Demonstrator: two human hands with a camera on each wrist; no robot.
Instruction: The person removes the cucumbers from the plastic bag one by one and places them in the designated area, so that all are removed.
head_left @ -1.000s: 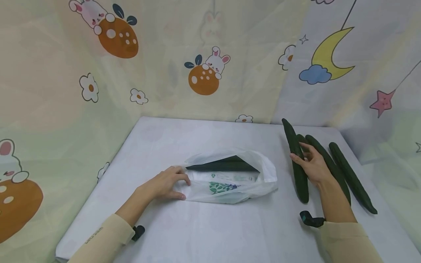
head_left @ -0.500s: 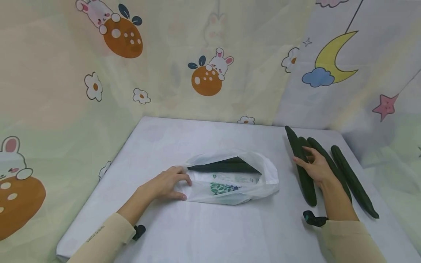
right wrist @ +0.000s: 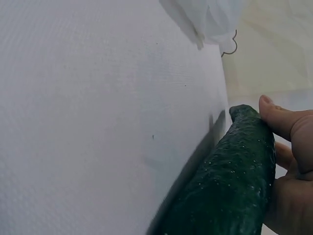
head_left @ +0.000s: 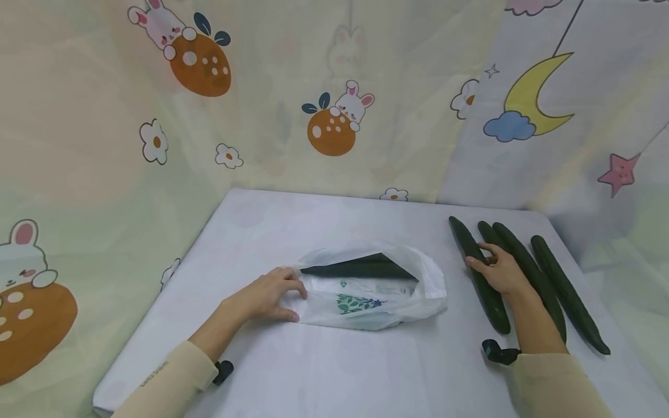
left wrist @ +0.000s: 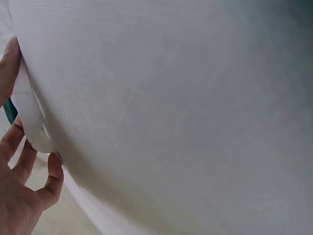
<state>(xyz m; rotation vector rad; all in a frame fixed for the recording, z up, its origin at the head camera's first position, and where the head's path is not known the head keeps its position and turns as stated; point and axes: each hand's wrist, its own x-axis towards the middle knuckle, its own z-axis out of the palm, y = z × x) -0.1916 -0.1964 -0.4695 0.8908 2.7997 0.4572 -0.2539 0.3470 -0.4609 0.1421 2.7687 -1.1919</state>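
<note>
A white plastic bag [head_left: 366, 316] with a green leaf print lies in the middle of the table, its mouth gaping. Inside it a dark green cucumber [head_left: 360, 267] shows. My left hand [head_left: 268, 296] grips the bag's left end, with thumb and fingers at the edge; the left wrist view shows the fingers [left wrist: 49, 183] against the white plastic. On the right, my right hand [head_left: 502, 271] holds the leftmost loose cucumber [head_left: 491, 305] between thumb and fingers. Seen close in the right wrist view, that bumpy cucumber [right wrist: 230, 171] casts a shadow on the white surface.
Several more cucumbers lie at the right: a partly hidden one [head_left: 486, 232], one [head_left: 528, 264] under the right forearm, and another [head_left: 569, 296] farther right. The white table [head_left: 334, 371] ends at a patterned curtain [head_left: 261, 104] behind and at both sides.
The cucumber in my right hand has come down and its near end has swung slightly right. My left hand stays on the bag. The whole view has shifted a little.
</note>
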